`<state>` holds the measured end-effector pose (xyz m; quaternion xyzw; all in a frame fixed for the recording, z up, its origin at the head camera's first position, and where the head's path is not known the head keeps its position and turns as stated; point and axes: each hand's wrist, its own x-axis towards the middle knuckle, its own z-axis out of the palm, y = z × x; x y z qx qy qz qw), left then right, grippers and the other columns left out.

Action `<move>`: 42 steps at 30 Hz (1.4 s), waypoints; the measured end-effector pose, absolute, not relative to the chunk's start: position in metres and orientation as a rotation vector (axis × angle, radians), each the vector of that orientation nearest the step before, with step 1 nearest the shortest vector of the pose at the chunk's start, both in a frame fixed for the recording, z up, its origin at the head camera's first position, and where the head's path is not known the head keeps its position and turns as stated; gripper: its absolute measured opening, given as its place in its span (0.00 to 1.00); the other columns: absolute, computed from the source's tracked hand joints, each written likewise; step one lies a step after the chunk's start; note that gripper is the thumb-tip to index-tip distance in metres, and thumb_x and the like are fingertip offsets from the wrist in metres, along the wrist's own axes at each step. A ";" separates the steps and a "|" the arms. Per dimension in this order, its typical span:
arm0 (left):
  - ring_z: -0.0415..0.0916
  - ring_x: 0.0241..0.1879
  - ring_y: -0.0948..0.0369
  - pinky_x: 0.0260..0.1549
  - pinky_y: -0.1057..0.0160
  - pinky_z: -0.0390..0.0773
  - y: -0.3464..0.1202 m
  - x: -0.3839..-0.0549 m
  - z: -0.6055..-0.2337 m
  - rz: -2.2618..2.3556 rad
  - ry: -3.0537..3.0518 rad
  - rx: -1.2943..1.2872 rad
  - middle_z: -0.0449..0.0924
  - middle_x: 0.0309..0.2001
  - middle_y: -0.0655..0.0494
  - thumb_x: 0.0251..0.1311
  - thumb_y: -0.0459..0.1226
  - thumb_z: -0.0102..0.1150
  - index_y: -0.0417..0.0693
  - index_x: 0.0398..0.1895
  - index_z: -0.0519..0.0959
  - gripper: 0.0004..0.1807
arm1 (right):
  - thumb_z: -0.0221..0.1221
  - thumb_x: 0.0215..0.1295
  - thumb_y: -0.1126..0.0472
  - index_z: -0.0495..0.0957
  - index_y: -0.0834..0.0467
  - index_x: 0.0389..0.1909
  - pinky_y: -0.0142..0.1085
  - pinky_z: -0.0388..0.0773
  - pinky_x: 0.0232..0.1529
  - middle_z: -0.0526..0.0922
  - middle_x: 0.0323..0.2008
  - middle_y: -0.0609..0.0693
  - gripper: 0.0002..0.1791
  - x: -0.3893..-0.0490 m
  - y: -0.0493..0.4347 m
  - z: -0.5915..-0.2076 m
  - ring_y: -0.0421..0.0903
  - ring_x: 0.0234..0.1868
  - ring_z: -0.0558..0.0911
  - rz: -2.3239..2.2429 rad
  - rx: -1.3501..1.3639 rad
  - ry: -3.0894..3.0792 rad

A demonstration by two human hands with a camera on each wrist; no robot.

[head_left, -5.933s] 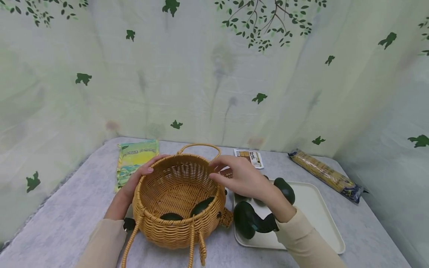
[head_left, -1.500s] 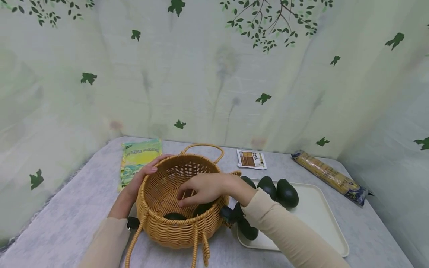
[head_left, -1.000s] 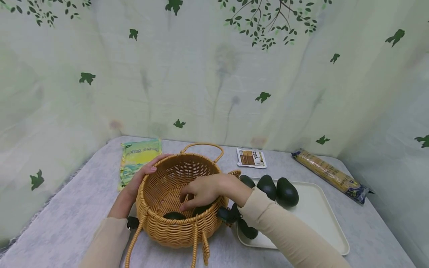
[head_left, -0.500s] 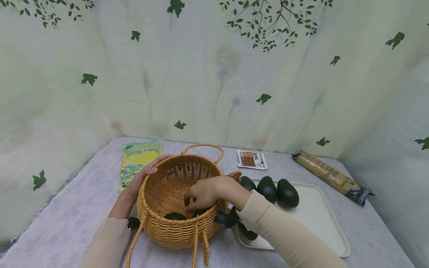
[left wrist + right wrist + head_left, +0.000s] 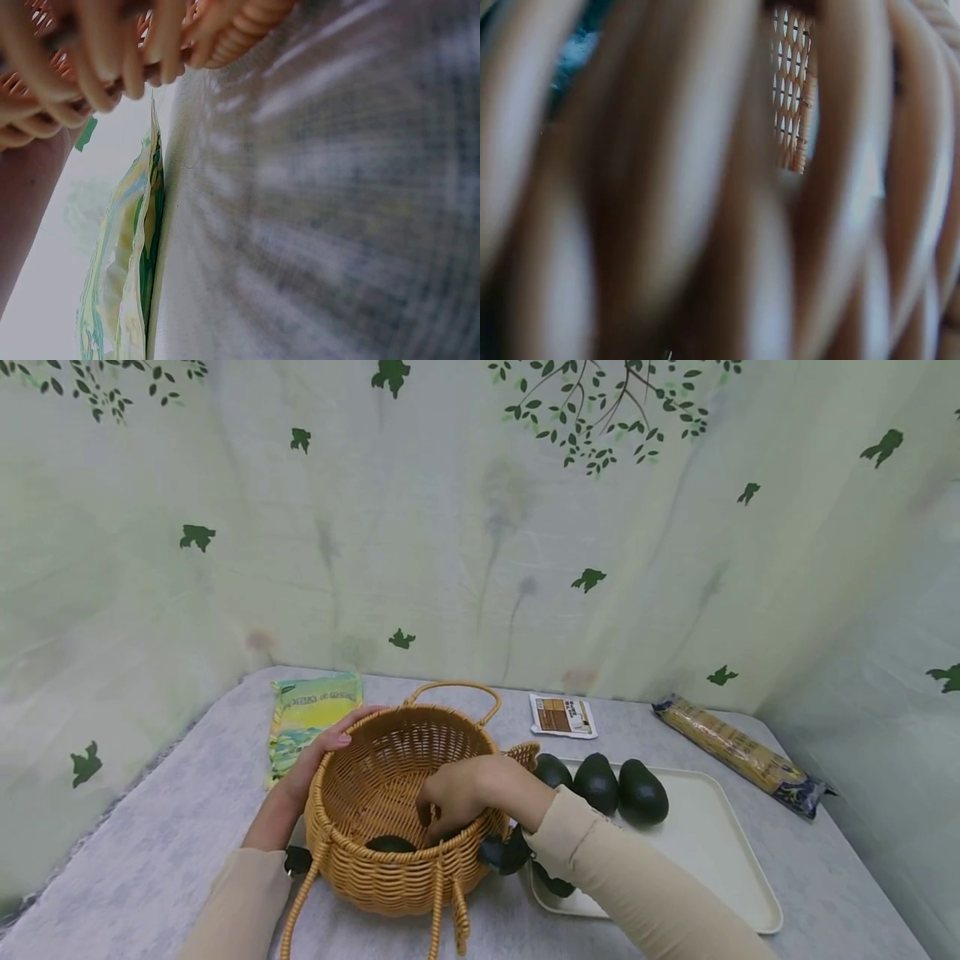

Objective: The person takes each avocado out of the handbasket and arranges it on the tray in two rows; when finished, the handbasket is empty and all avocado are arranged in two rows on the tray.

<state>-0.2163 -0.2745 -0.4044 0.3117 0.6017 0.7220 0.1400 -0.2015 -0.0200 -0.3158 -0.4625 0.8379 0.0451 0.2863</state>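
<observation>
My left hand (image 5: 324, 752) grips the wicker basket (image 5: 393, 883) at ten o'clock; my right hand (image 5: 461, 795) is inside, its hold unclear.

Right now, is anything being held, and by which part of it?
The basket is held by its left rim in the left grip. The right grip is down inside the basket; too much is hidden to tell whether it holds anything.
</observation>
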 end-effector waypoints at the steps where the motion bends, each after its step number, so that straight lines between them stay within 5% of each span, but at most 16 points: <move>1: 0.68 0.70 0.55 0.64 0.54 0.74 -0.275 -0.216 -0.404 2.084 1.739 0.910 0.68 0.71 0.58 0.74 0.37 0.29 0.59 0.79 0.60 0.31 | 0.62 0.72 0.47 0.85 0.49 0.55 0.32 0.78 0.45 0.86 0.50 0.42 0.17 -0.201 -0.021 -0.316 0.37 0.45 0.83 0.129 -1.235 2.240; 19: 0.67 0.71 0.53 0.64 0.50 0.74 -0.277 -0.218 -0.409 2.087 1.700 0.918 0.67 0.72 0.56 0.74 0.37 0.28 0.59 0.80 0.58 0.31 | 0.68 0.65 0.44 0.86 0.46 0.47 0.31 0.77 0.39 0.85 0.40 0.40 0.14 -0.198 -0.023 -0.322 0.35 0.37 0.80 0.125 -1.197 2.282; 27: 0.65 0.71 0.51 0.64 0.50 0.73 -0.280 -0.222 -0.416 2.104 1.716 0.827 0.66 0.72 0.55 0.73 0.31 0.17 0.56 0.81 0.56 0.35 | 0.61 0.70 0.42 0.87 0.43 0.48 0.32 0.77 0.47 0.86 0.46 0.38 0.15 -0.198 -0.023 -0.322 0.34 0.44 0.81 0.112 -1.227 2.257; 39: 0.65 0.73 0.53 0.66 0.51 0.72 -0.278 -0.224 -0.411 2.065 1.728 0.921 0.65 0.73 0.57 0.75 0.39 0.28 0.57 0.80 0.57 0.31 | 0.62 0.70 0.43 0.88 0.44 0.43 0.29 0.76 0.41 0.85 0.38 0.37 0.12 -0.198 -0.023 -0.320 0.33 0.38 0.80 0.101 -1.258 2.231; 42: 0.64 0.73 0.52 0.66 0.53 0.71 -0.279 -0.225 -0.413 2.076 1.692 0.906 0.65 0.74 0.56 0.75 0.36 0.25 0.57 0.81 0.57 0.32 | 0.62 0.70 0.43 0.87 0.44 0.43 0.30 0.76 0.40 0.84 0.38 0.37 0.12 -0.198 -0.023 -0.321 0.33 0.37 0.80 0.091 -1.247 2.236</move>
